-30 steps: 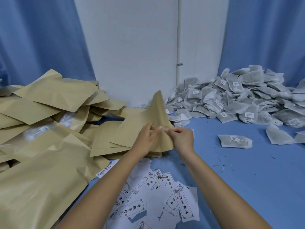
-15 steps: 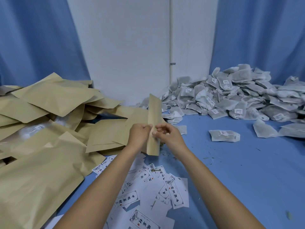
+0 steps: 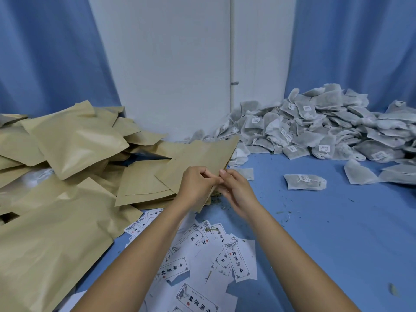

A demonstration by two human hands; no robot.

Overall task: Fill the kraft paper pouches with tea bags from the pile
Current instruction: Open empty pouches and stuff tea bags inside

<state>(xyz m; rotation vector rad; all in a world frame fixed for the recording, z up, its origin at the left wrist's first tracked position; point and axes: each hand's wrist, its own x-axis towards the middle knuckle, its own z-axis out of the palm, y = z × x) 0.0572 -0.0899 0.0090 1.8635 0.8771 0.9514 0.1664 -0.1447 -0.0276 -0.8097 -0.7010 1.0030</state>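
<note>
A flat kraft paper pouch is held up at the centre, its upper corner pointing right toward the tea bags. My left hand pinches its near edge, and my right hand pinches the same edge from the right, fingertips meeting. A large pile of grey tea bags lies at the back right. One loose tea bag lies on the blue surface right of my hands.
A heap of kraft pouches fills the left side, with a flat stack just left of my hands. Printed white labels are scattered near me. Blue curtains and a white wall stand behind. Tea crumbs dot the blue surface.
The pouch has swung from edge-on and upright to lying flatter with its face showing and its corner pointing right. Both hands stayed on its near edge.
</note>
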